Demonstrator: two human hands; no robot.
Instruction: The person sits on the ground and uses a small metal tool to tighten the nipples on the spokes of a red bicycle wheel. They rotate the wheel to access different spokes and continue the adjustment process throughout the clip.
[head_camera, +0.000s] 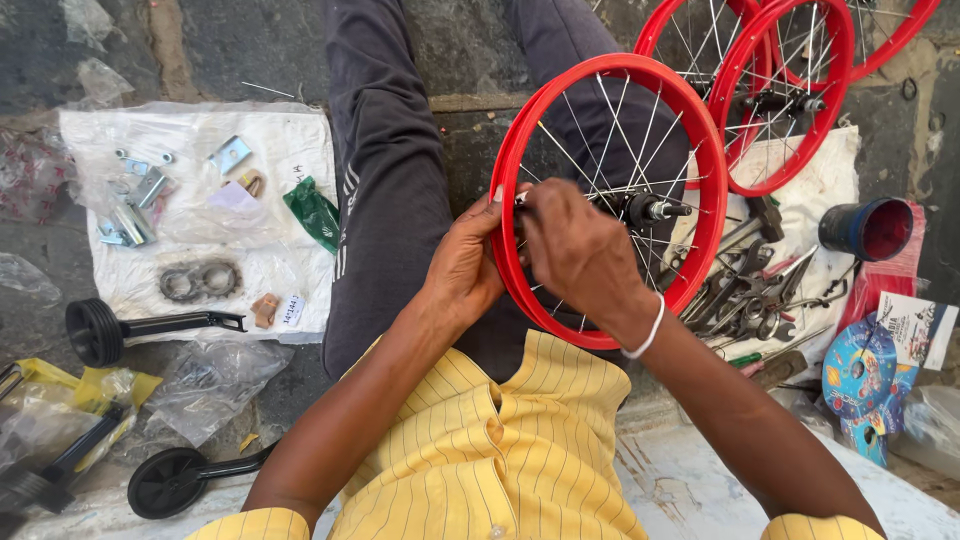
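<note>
Soft, even daylight fills the scene, bright without harsh glare. Shadows are faint and short beneath the red wheel (608, 200) and the hands. The white cloth (200, 215) on the left looks slightly washed out. Focus is sharp at centre; the edges bend and stretch, wide-angle fashion.

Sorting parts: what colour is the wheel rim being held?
Red rim, clearest in the head view.

Right hand (575, 250) hides hub's near end; far red wheels (790, 90) cut off by top edge.
</note>
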